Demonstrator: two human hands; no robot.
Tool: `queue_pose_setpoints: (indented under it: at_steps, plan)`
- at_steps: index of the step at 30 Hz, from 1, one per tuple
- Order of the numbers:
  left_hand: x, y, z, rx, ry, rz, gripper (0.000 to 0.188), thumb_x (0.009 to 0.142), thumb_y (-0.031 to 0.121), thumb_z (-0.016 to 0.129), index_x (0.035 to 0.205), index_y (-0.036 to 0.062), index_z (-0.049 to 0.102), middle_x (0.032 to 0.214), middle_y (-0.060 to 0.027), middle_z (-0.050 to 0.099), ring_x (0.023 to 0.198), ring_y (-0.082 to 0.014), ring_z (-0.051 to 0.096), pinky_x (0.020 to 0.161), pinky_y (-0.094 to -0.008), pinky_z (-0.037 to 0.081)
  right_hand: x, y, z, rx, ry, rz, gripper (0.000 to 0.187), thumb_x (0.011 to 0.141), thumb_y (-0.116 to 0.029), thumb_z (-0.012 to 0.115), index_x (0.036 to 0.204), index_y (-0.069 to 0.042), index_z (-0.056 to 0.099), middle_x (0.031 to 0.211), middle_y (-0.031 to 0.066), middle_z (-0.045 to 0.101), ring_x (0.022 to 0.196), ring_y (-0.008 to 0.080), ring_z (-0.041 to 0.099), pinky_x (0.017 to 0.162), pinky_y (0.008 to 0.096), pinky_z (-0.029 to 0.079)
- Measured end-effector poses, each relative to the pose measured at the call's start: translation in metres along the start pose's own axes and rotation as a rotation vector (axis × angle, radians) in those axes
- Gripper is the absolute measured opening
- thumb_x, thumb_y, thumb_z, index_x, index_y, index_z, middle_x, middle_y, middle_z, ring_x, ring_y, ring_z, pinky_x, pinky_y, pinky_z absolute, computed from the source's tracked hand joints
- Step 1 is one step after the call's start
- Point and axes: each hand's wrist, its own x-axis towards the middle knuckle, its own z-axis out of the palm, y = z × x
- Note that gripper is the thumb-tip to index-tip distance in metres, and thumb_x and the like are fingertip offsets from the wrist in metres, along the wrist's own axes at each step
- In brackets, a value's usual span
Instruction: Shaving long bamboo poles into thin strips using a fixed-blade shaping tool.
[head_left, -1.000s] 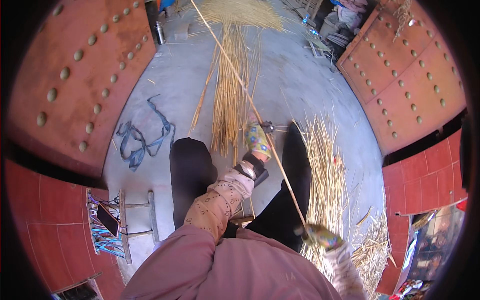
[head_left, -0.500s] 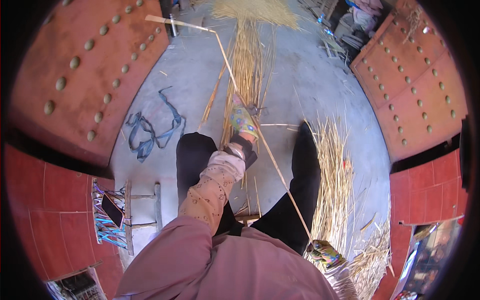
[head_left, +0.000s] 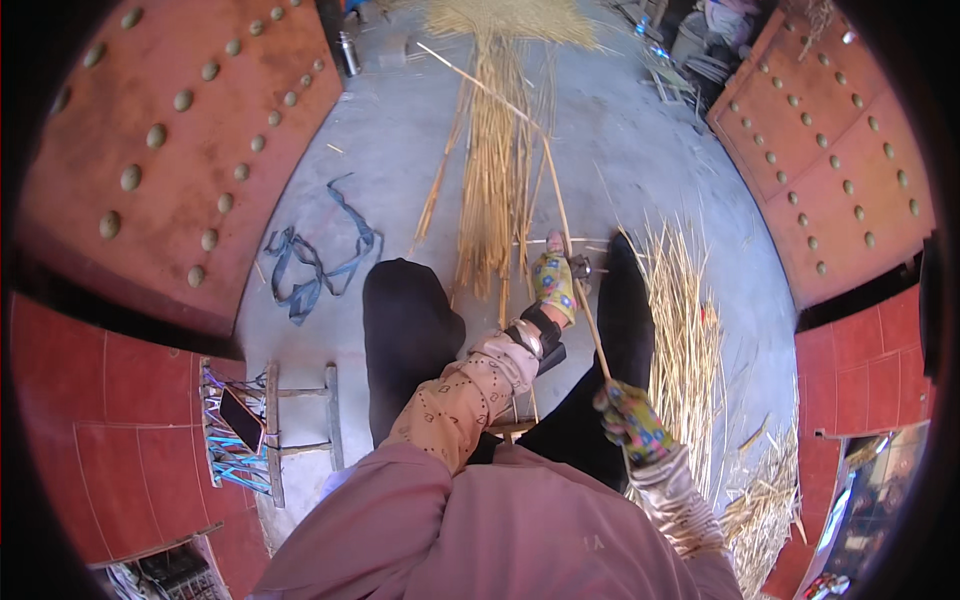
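A long pale reed stalk (head_left: 556,180) slants across the middle, bent partway up, its thin far end over a straw-coloured bundle. My left hand (head_left: 553,279), in a flowered fingerless glove, closes around the stalk between my knees. A small dark metal piece (head_left: 580,267) sits at its fingers; its kind is unclear. Lower right, my right hand (head_left: 637,422), in a similar glove, is closed on the stalk's near end by my right thigh. The stalk's tail below that hand is mostly hidden.
A flared bundle of stalks (head_left: 492,150) lies ahead on the grey floor. More stalks (head_left: 688,360) are piled along my right leg. Blue strips (head_left: 300,275) lie left, near a low wooden-framed stool (head_left: 275,430) holding a phone. Studded red doors (head_left: 170,140) flank both sides; a metal flask (head_left: 348,54) stands far left.
My left hand has moved right and slightly nearer to me. My right hand has moved forward, up along my thigh. The stalk's far end has swung right.
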Motion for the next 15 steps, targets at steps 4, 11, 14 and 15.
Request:
queue_pose_setpoints:
  at_steps: [4,11,14,15]
  plan:
    - [0.036,-0.007,-0.017,-0.150,-0.022,-0.150,0.041,0.085,0.053,0.048,0.097,0.0149,0.055,0.087,-0.0017,0.056,0.079,-0.0117,0.052,0.067,-0.0294,0.045,-0.091,0.033,-0.030,-0.063,0.097,0.206,0.021,0.091,-0.019,0.045,0.082,-0.003,0.055,0.050,-0.0042,0.036,0.036,0.0043,0.029,0.033,0.0208,0.018]
    - [-0.011,-0.058,0.004,0.050,0.039,-0.067,0.049,0.079,0.062,0.052,0.071,0.0139,0.051,0.053,-0.0013,0.049,0.040,-0.0162,0.049,0.036,-0.0288,0.038,-0.066,0.027,-0.029,0.137,0.133,0.130,0.029,0.091,-0.029,0.051,0.094,-0.001,0.058,0.054,-0.0043,0.042,0.039,0.0035,0.031,0.035,0.0180,0.024]
    - [-0.042,-0.077,0.012,0.106,0.098,-0.138,0.042,0.081,0.053,0.057,0.076,0.0120,0.054,0.056,-0.0034,0.052,0.047,-0.0158,0.051,0.043,-0.0286,0.043,0.002,0.002,-0.011,0.163,-0.023,-0.132,0.031,0.090,-0.035,0.051,0.095,-0.006,0.058,0.053,-0.0057,0.041,0.039,0.0023,0.031,0.034,0.0179,0.024]
    - [-0.043,-0.076,0.011,0.182,0.077,-0.121,0.039,0.083,0.051,0.056,0.076,0.0132,0.053,0.060,-0.0025,0.054,0.050,-0.0152,0.052,0.045,-0.0277,0.043,0.010,-0.001,-0.005,0.096,0.071,-0.086,0.030,0.090,-0.035,0.051,0.094,-0.006,0.057,0.053,-0.0060,0.041,0.039,0.0021,0.030,0.034,0.0180,0.024]
